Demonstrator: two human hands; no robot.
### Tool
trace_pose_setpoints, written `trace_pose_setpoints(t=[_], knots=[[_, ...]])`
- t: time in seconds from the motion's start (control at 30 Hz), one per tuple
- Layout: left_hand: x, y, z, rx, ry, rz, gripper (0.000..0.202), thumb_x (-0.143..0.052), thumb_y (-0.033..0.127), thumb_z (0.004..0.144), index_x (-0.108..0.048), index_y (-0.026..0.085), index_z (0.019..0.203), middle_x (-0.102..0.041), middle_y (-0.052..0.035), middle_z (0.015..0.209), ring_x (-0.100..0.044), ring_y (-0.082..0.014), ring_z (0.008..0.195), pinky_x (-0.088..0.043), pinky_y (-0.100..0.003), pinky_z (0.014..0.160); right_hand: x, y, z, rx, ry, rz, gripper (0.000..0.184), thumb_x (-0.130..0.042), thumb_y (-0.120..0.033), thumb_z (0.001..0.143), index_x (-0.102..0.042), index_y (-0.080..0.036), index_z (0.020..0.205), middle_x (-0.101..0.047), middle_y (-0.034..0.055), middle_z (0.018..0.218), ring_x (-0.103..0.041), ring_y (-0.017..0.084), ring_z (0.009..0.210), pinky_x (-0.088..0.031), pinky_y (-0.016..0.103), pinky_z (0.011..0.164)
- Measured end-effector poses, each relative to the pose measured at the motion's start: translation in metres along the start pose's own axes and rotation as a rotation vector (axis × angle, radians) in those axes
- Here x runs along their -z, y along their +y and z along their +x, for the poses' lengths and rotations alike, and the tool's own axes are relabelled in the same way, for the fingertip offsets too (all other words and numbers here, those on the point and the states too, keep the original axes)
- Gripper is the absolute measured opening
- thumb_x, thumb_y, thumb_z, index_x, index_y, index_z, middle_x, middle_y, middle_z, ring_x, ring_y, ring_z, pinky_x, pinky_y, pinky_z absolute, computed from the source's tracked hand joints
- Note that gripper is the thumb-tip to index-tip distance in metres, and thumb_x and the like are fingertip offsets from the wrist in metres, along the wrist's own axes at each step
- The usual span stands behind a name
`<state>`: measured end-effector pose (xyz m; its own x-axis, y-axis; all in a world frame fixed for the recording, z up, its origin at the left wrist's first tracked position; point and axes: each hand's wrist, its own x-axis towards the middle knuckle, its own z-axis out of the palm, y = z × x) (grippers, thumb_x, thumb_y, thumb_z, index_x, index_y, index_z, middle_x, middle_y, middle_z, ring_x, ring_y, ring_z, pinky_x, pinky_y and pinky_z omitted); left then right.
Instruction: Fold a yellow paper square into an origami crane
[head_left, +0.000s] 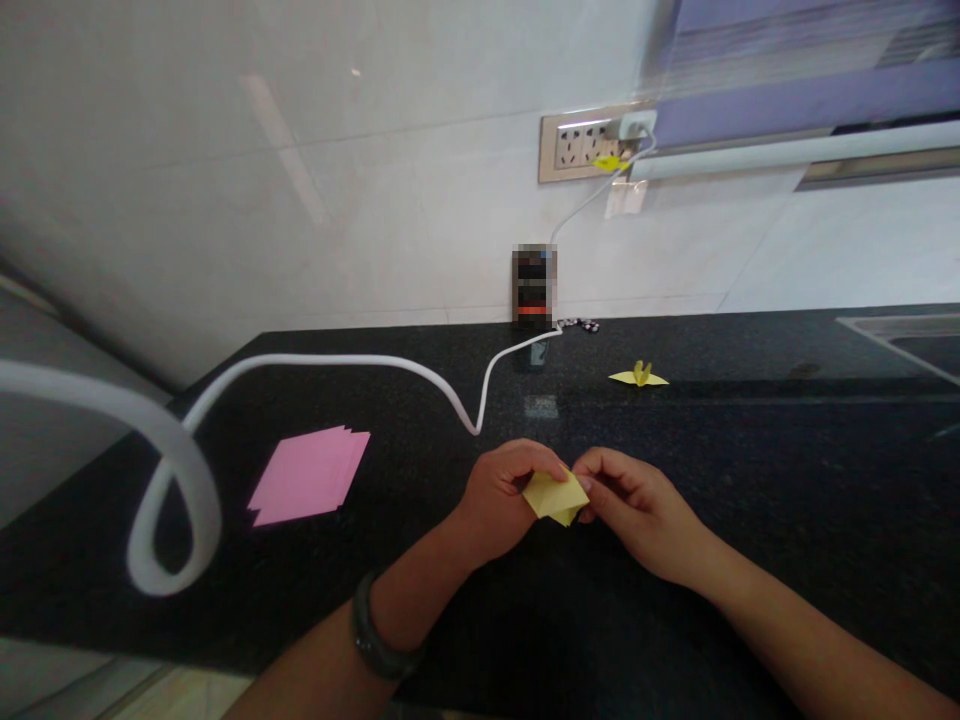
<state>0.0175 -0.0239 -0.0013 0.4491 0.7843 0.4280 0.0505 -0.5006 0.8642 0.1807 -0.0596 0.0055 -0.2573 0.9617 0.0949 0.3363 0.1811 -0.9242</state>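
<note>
A glossy pale grey tiled wall stands at twelve o'clock, and a black speckled stone countertop spreads beneath the hands. A thick white cable loops in at nine o'clock and bends towards eleven. At the dial's centre, the left hand and right hand nearly meet. The left pinches a pale yellow piece of folded paper, its thumb pressed on the upper edge; the right grips the corner at three o'clock between thumb and fingers. The paper thus lies between the two hands, touching both. Away from them, at nine o'clock, lies a slightly fanned stack of flat pink paper sheets. A beige rectangular socket panel is at twelve, above an upright dark rectangular device, its face blurred. A dark green rounded bangle circles the left wrist. A small yellow folded-paper bird sits at one o'clock.
</note>
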Motion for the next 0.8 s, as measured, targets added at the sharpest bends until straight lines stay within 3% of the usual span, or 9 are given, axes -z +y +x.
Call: trace_pose_setpoints(t=[0.67, 0.8], knots=[[0.0025, 0.0055, 0.002, 0.089, -0.009, 0.004, 0.01, -0.061, 0.015, 0.063, -0.067, 0.017, 0.072, -0.061, -0.0053, 0.076, -0.057, -0.0138, 0.071, -0.045, -0.025, 0.065, 0.0055, -0.0017, 0.0004, 0.08, 0.024, -0.088, 0.015, -0.044, -0.027, 0.082, -0.054, -0.018, 0.075, -0.054, 0.0012, 0.066, -0.051, 0.012, 0.061, -0.04, 0.023, 0.055], [0.0009, 0.0074, 0.0015, 0.187, -0.001, -0.06, 0.008, -0.062, 0.019, 0.064, -0.066, 0.016, 0.07, -0.06, -0.0045, 0.075, -0.056, -0.0134, 0.07, -0.044, -0.024, 0.063, 0.0056, 0.0005, 0.0009, 0.022, 0.017, -0.014, 0.017, -0.045, -0.03, 0.082, -0.055, -0.017, 0.078, -0.054, 0.0013, 0.065, -0.051, 0.012, 0.061, -0.041, 0.024, 0.056]])
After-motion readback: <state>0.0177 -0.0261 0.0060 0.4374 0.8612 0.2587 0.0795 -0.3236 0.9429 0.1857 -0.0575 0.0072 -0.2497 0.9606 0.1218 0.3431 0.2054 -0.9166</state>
